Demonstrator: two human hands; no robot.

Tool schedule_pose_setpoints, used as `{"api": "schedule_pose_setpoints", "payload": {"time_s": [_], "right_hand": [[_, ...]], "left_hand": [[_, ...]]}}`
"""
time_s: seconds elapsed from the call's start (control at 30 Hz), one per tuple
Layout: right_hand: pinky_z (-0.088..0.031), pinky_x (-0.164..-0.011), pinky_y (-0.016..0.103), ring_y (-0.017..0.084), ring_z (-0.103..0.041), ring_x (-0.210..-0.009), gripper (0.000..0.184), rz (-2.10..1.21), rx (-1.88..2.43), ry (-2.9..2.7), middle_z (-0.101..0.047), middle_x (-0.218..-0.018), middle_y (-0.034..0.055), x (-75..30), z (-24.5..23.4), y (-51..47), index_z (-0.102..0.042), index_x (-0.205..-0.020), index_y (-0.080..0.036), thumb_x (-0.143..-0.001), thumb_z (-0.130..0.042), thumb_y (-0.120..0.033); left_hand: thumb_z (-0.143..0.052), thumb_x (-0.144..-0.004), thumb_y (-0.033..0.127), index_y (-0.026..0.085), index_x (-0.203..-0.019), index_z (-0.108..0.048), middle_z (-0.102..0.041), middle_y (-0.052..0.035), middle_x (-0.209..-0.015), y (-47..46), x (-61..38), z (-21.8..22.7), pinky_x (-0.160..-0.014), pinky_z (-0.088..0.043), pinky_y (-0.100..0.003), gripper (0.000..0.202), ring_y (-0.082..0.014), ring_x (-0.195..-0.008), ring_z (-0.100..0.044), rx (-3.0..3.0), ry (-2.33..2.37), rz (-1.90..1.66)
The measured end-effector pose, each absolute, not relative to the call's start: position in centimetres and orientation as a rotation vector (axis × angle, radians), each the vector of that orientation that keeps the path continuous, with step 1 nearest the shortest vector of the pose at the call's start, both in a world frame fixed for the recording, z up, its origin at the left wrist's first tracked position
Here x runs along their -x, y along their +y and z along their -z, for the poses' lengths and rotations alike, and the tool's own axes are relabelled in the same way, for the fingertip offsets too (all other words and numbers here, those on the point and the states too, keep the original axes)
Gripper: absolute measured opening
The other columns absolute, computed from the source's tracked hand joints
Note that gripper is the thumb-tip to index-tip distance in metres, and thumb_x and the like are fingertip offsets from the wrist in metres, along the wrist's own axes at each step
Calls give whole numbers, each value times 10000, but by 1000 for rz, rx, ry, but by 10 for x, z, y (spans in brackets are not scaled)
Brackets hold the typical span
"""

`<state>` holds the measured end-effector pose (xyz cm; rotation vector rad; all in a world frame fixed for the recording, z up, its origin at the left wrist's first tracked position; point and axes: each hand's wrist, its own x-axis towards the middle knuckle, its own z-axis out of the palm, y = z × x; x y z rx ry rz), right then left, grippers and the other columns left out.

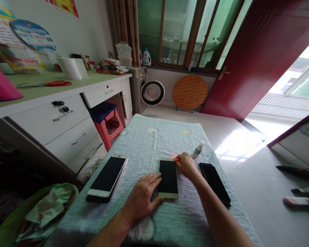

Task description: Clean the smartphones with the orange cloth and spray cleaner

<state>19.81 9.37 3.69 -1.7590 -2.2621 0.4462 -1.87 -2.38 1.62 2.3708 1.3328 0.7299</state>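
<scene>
A white-and-gold smartphone [168, 178] with a dark screen lies face up on the cloth-covered table. Its left edge is held by my left hand [144, 192], fingers along the side and thumb at the lower left corner. My right hand [186, 165] is closed in a pinch on a small orange cloth [178, 159] at the phone's top right corner; most of the cloth is hidden by the fingers. Just beyond that hand stands a small spray bottle [198, 150]. To the right lies a black phone [215, 183]; on the left, a white-framed phone [108, 175] rests on another one.
A pale blue quilted cloth [144, 137] covers the table. Left of it are a drawer desk [74, 127], a red stool [109, 127] and a green-rimmed basket [72, 188] with crumpled paper. Farther back are a washing machine [137, 73] with its door ajar and a round wooden tabletop [190, 92].
</scene>
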Motion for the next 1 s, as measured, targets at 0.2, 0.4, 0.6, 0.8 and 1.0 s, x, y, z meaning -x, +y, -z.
{"api": "schedule_pose_setpoints", "payload": {"time_s": [0.2, 0.4, 0.6, 0.8, 1.0], "right_hand": [[-404, -793, 239, 173, -597, -874, 179, -514, 1730, -2211, -629, -866, 55, -207, -38, 66, -727, -849, -170, -864, -549, -167], [-400, -739, 233, 155, -589, -810, 212, -591, 1706, -2207, -599, -848, 43, -210, -37, 33, -711, -802, -183, -872, -513, -164], [-398, -724, 228, 149, -587, -796, 198, -694, 1684, -2167, -586, -850, 30, -213, -40, 4, -680, -766, -203, -868, -516, -159], [-398, -716, 233, 154, -596, -798, 159, -813, 1644, -2115, -592, -852, 30, -217, -42, -18, -682, -753, -204, -835, -558, -146], [-386, -714, 230, 148, -599, -798, 156, -756, 1705, -2147, -611, -853, 31, -217, -40, -8, -699, -776, -200, -842, -562, -165]], "left_hand": [[-635, -877, 481, 163, -1336, -551, -549, -149, -1397, -24, 19, -13, -1093, -401, -509, 564, -307, -1286, -512, -2398, 1329, -726], [-650, -868, 449, 194, -1336, -549, -555, -131, -1397, -24, 18, -12, -1092, -402, -505, 542, -296, -1282, -521, -2395, 1338, -742], [-687, -833, 342, 189, -1326, -545, -559, -123, -1394, -25, 18, -9, -1090, -409, -502, 535, -292, -1275, -527, -2416, 1362, -755], [-695, -820, 302, 181, -1307, -553, -561, -126, -1390, -24, 16, -11, -1087, -414, -493, 521, -289, -1272, -530, -2421, 1375, -748], [-676, -839, 309, 156, -1311, -549, -550, -141, -1398, -24, 17, -14, -1097, -401, -489, 512, -286, -1285, -516, -2436, 1358, -696]]}}
